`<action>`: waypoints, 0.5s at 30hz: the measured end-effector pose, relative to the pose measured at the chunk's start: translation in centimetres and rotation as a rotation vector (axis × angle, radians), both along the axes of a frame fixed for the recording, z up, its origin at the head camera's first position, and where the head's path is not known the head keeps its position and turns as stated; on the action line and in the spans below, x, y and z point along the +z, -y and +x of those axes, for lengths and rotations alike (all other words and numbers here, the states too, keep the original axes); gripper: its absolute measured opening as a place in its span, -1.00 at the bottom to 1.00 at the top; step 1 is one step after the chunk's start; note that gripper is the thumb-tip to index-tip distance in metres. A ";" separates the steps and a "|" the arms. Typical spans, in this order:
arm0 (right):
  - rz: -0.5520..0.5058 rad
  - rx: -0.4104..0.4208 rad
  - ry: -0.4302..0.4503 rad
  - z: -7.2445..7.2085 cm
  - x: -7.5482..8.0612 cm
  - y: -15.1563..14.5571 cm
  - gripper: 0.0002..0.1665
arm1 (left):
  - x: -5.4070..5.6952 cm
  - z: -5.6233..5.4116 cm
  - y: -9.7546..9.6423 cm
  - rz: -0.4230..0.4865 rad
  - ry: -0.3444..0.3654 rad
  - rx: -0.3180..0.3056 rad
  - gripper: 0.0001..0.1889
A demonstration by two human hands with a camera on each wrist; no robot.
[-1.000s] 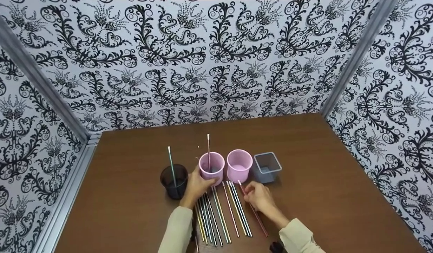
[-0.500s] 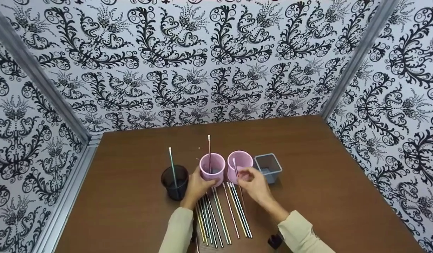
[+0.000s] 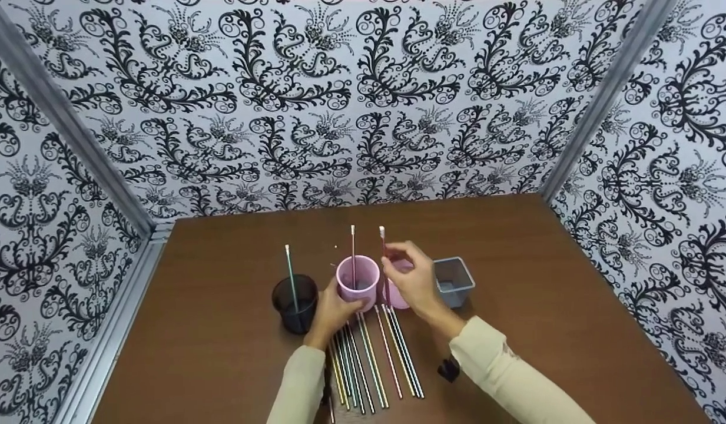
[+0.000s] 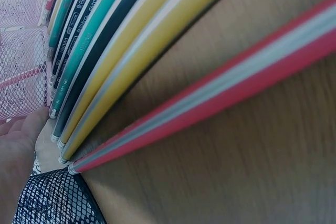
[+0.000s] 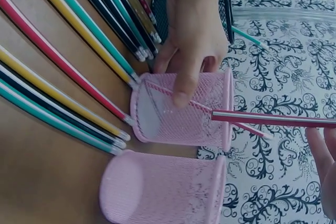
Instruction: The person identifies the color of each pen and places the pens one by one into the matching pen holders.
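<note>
My left hand grips the left pink mesh cup, fingers and thumb round its side. A red pencil stands in that cup. My right hand pinches another red pencil near its upper part, held upright with the white end up. In the right wrist view this pencil's lower end overlaps the left cup's rim. Partly hidden behind my right hand is a second pink mesh cup. Several striped pencils, yellow, green, black and red, lie in a row on the table in front of the cups.
To the left a black mesh cup holds a green pencil. A square clear grey container stands right of the second pink cup. Patterned walls enclose the brown table at the back and sides.
My right hand has lifted the red pencil from the right end of the row, turned it upright and moved it up and left toward the left pink cup. My left hand keeps its grip.
</note>
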State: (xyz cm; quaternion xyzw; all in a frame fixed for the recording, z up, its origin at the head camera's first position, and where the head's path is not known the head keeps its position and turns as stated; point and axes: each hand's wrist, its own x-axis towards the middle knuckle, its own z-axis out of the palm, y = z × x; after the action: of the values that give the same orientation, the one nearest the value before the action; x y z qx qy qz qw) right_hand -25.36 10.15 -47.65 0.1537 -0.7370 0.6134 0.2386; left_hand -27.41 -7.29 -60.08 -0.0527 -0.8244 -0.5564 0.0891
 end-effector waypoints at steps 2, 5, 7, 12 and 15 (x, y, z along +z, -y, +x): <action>0.029 -0.013 -0.003 -0.6 0.5 0.4 -0.73 | -0.1 -0.1 0.0 -0.005 -0.001 0.002 -0.14; 0.076 -0.036 -0.038 -1.5 1.2 0.9 -0.74 | -0.1 -0.1 -0.1 0.006 -0.019 -0.002 -0.15; 0.094 -0.039 -0.060 -2.1 1.5 1.2 -0.75 | -0.1 -0.2 -0.1 0.014 -0.039 -0.009 -0.16; 0.121 -0.009 -0.104 -3.1 2.2 1.8 -0.75 | -0.1 -0.1 -0.1 0.021 -0.043 -0.005 -0.16; 0.164 -0.021 -0.144 -3.7 2.3 2.1 -0.76 | 0.0 -0.1 -0.1 0.021 -0.034 -0.005 -0.16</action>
State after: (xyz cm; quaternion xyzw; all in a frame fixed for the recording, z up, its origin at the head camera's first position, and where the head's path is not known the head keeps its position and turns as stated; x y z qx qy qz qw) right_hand -29.07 8.06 -45.30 0.2086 -0.7673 0.5356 0.2842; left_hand -27.48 -7.17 -60.12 -0.0634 -0.8168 -0.5642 0.1025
